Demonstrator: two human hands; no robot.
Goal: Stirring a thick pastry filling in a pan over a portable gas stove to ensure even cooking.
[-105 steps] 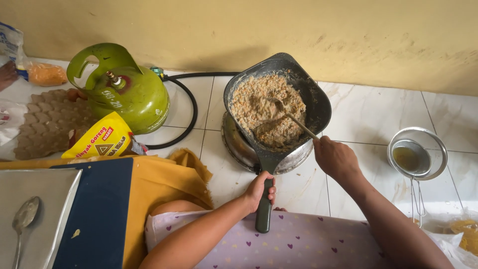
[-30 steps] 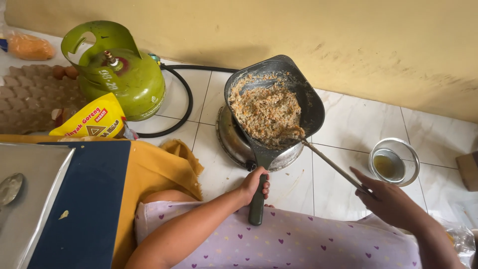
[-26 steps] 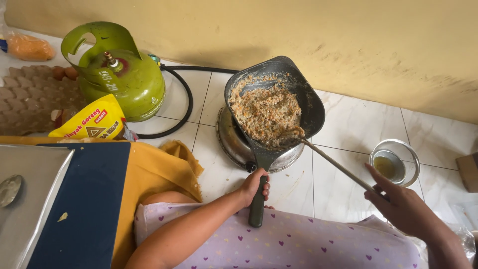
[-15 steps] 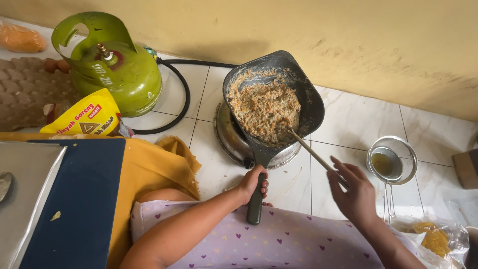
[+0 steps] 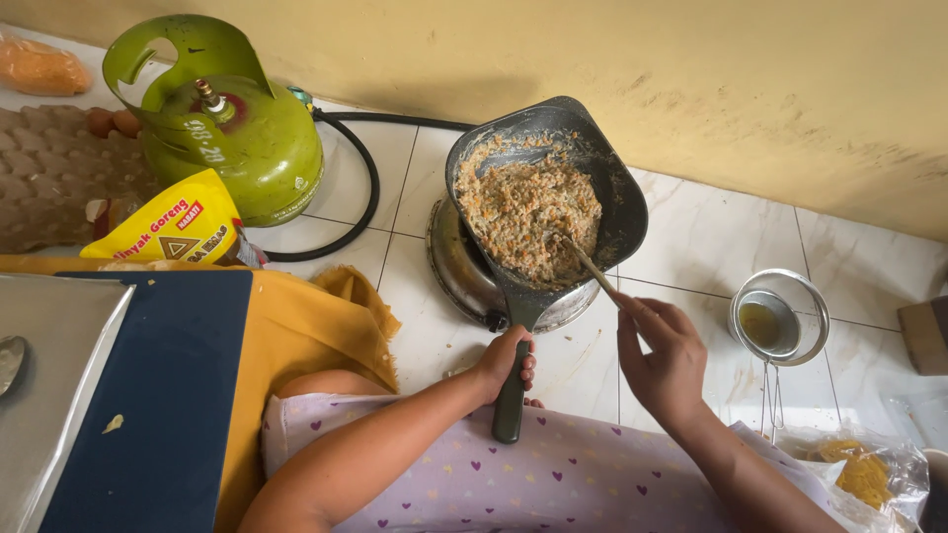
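A dark square frying pan (image 5: 617, 173) sits tilted on a round metal stove (image 5: 459, 271) on the tiled floor. It holds a brownish-orange crumbly food mixture (image 5: 523, 207). My left hand (image 5: 506, 360) grips the pan's dark handle (image 5: 511, 400). My right hand (image 5: 662, 350) holds a long metal utensil (image 5: 588, 265), whose tip is in the mixture at the pan's near right side.
A green gas cylinder (image 5: 222, 128) with a black hose (image 5: 365, 188) stands to the left. Beside it lie a yellow oil pouch (image 5: 168, 222) and an egg tray (image 5: 44, 188). A metal strainer over a cup (image 5: 780, 321) and a plastic bag (image 5: 859, 469) are at the right.
My right hand moved from the far right back toward the pan, and the utensil's tip went into the mixture. My left hand kept its grip on the handle.
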